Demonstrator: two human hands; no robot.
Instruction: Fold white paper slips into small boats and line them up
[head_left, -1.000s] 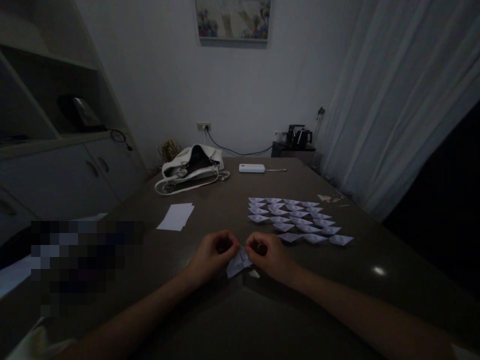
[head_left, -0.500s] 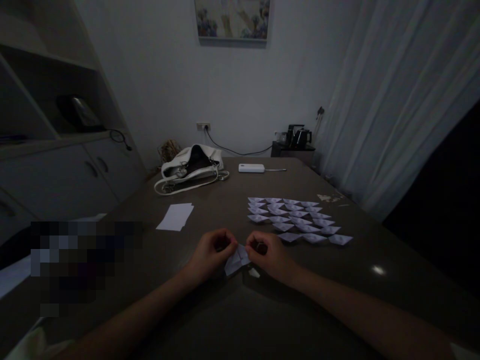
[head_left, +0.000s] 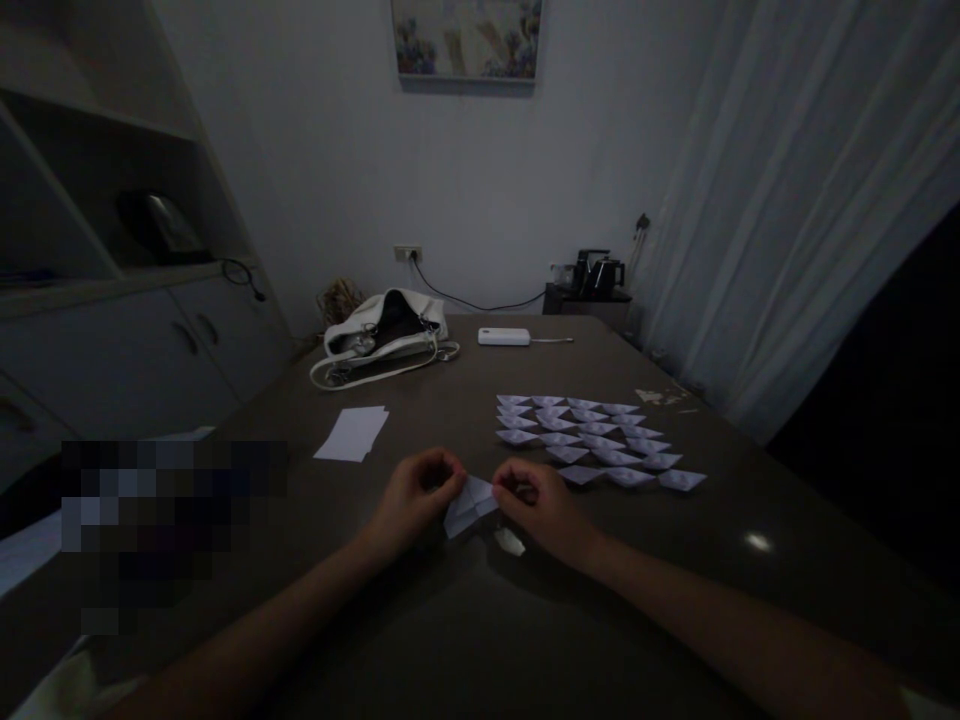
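Note:
Between my hands is a small folded sheet of white paper (head_left: 472, 503), with creases across its face. My left hand (head_left: 421, 497) pinches its upper left edge between thumb and fingers. At its right side my right hand (head_left: 541, 508) is closed in a pinch on the other edge. Just below, a pale patch that may be a reflection or a scrap (head_left: 510, 542) shows on the dark tabletop (head_left: 420, 640). Several folded white paper boats (head_left: 600, 441) stand in rows beyond my right hand.
White paper sheets (head_left: 352, 433) lie at the left of the table. Farther back are a white handbag (head_left: 386, 335) and a white power bank (head_left: 503, 337) with a short cable. Torn scraps (head_left: 660, 397) lie near the right edge. A blurred area covers the left side.
My left hand has shifted slightly left and up, so the hands are a little farther apart. More of the folded paper shows between them.

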